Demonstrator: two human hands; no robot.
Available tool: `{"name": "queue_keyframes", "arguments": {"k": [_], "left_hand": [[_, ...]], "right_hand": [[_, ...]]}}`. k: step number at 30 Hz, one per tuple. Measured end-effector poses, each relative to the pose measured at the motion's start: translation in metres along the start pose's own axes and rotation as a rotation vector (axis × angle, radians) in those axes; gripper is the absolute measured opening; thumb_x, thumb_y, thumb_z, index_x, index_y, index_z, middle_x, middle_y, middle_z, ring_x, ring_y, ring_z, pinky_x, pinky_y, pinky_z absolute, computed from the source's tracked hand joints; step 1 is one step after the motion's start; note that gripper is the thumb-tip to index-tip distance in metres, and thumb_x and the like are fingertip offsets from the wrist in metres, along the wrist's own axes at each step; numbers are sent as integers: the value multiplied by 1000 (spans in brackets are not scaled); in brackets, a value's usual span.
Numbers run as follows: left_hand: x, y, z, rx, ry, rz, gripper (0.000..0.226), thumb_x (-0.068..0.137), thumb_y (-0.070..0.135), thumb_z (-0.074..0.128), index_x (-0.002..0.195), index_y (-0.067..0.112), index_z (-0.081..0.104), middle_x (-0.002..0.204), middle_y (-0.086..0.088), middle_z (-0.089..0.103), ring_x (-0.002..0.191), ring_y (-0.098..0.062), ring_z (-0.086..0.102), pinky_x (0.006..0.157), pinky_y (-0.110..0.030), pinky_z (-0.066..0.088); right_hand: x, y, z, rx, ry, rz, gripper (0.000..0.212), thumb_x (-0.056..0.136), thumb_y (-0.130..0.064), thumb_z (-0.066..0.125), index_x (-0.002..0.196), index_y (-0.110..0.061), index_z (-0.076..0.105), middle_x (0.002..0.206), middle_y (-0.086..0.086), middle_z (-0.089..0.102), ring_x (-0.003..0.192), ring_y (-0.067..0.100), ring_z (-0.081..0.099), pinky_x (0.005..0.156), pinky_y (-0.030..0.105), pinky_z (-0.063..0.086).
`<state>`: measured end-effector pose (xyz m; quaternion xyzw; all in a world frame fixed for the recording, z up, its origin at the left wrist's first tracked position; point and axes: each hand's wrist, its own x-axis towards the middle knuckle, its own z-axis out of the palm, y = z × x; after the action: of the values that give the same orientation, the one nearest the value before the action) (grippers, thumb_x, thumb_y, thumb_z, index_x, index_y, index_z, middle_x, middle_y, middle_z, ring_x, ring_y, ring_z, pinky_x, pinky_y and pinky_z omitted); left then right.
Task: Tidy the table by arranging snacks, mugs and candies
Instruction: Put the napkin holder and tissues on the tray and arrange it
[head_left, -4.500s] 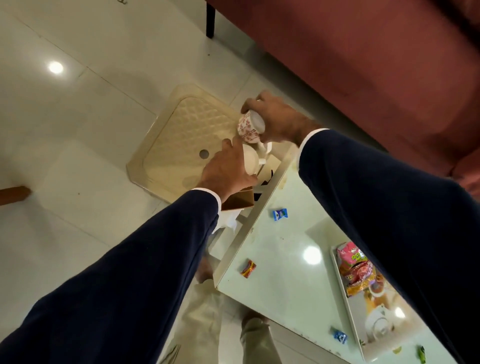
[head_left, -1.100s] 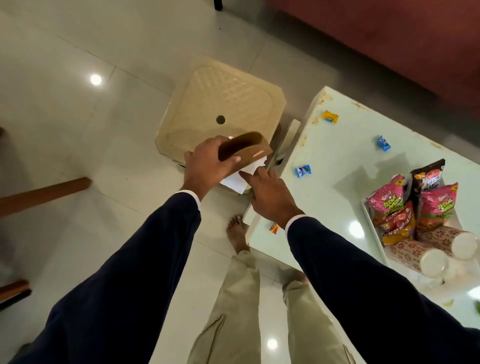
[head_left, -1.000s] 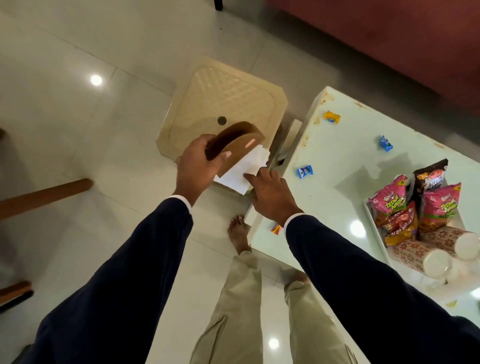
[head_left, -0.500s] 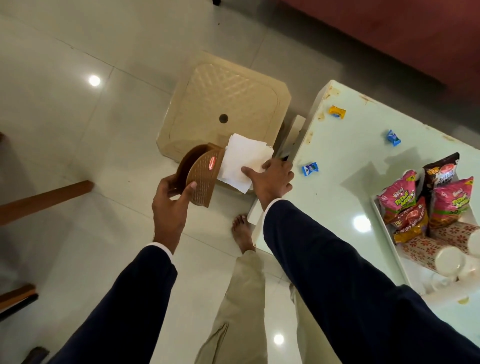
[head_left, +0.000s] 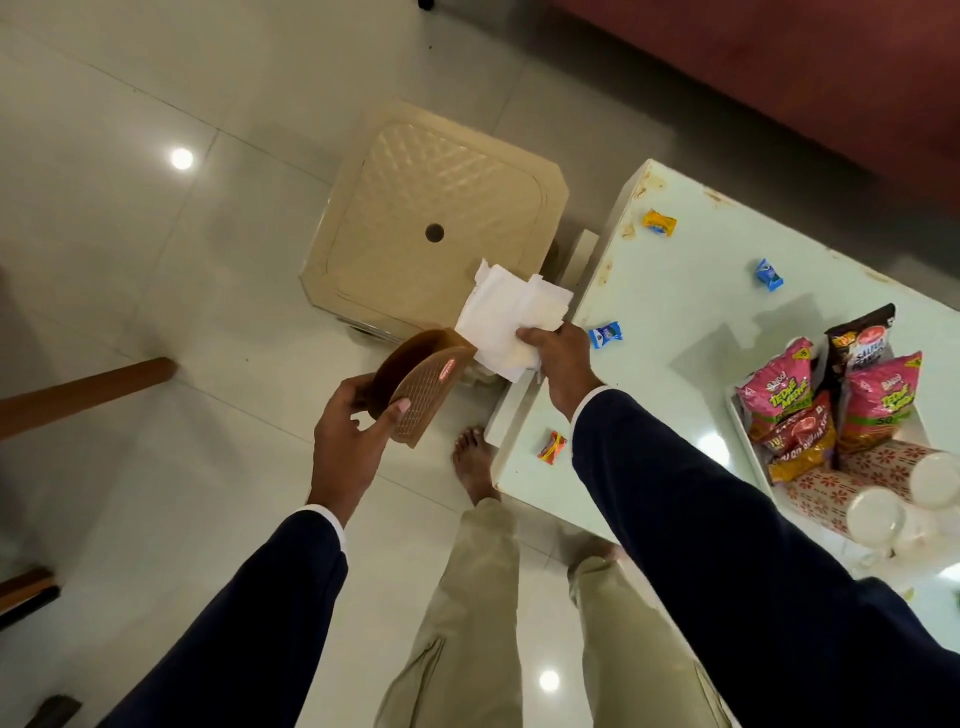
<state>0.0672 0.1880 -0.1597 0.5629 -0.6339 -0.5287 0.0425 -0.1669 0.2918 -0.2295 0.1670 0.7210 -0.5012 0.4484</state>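
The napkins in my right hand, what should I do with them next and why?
Probably slide the napkins into the brown holder. Your right hand pinches the stack just beside its open slot, while your left hand holds it tilted toward them.

Soft overhead light fills my view, and round ceiling-lamp reflections glare off the glossy floor tiles (head_left: 156, 208) and the pale table (head_left: 691, 322). My right hand (head_left: 563, 358) looks slightly soft. The wide lens bends straight edges toward the frame's borders, and the corners fall darker.
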Motion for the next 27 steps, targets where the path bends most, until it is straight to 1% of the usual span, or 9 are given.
{"name": "queue_keyframes", "arguments": {"k": [4, 6, 11, 13, 16, 20, 22, 24, 27], "left_hand": [[-4, 5, 11, 76, -52, 52, 34, 87, 29, 76, 117, 24, 61, 109, 9, 68, 103, 0, 60, 76, -6, 42], [-8, 6, 17, 104, -70, 75, 36, 86, 31, 77, 118, 25, 60, 112, 9, 67, 106, -3, 60, 75, -2, 42], [-22, 19, 37, 107, -172, 129, 36, 83, 32, 80, 112, 37, 58, 115, 9, 61, 107, -9, 62, 84, -26, 54], [-32, 33, 47, 109, -227, 126, 37, 83, 32, 79, 112, 38, 57, 116, 9, 59, 106, -8, 61, 82, -25, 53], [-50, 61, 66, 104, -309, 139, 40, 84, 30, 79, 119, 32, 58, 118, 11, 58, 107, -2, 59, 83, -19, 50], [-87, 122, 93, 99, -438, 208, 40, 84, 28, 80, 117, 35, 59, 116, 13, 61, 106, 0, 60, 79, -15, 48], [-111, 160, 107, 82, -515, 239, 40, 84, 28, 80, 114, 41, 58, 115, 15, 63, 104, -1, 63, 78, -13, 49], [-141, 199, 122, 126, -578, 351, 41, 83, 26, 81, 114, 42, 59, 117, 14, 63, 105, 2, 61, 82, -12, 47], [-187, 253, 144, 220, -635, 508, 43, 81, 23, 83, 117, 35, 63, 118, 14, 60, 105, 7, 58, 86, -13, 44]], "right_hand": [[2, -8, -26, 7, -97, 43, 43, 89, -11, 65, 131, -12, 59, 124, 9, 68, 116, 32, 63, 100, 47, 53], [-2, -12, -42, 38, -115, 32, 40, 95, -10, 56, 134, -13, 57, 125, 9, 66, 119, 30, 61, 105, 45, 50], [-32, -33, -97, 242, -143, 5, 30, 102, -17, 46, 128, -17, 61, 117, 3, 70, 112, 26, 64, 86, 36, 55], [-58, -51, -124, 335, -199, -14, 29, 102, -17, 44, 124, -17, 64, 107, 1, 73, 101, 23, 65, 73, 31, 55], [-113, -87, -178, 353, -374, -114, 26, 89, -28, 66, 112, -19, 71, 104, 4, 71, 91, 22, 64, 71, 33, 48], [-201, -128, -256, 514, -649, -180, 52, 52, -26, 96, 98, -10, 78, 94, 6, 77, 85, 21, 74, 72, 33, 61], [-227, -146, -288, 290, -521, -179, 44, 57, -20, 92, 96, -7, 76, 94, 10, 74, 86, 25, 71, 85, 43, 60], [-252, -164, -315, -290, -215, -368, 31, 73, -17, 73, 103, -7, 72, 101, 10, 73, 93, 27, 68, 94, 50, 53], [-282, -183, -358, -832, 110, -634, 21, 77, -10, 57, 89, -21, 71, 92, 4, 73, 89, 26, 67, 75, 32, 49]]}}
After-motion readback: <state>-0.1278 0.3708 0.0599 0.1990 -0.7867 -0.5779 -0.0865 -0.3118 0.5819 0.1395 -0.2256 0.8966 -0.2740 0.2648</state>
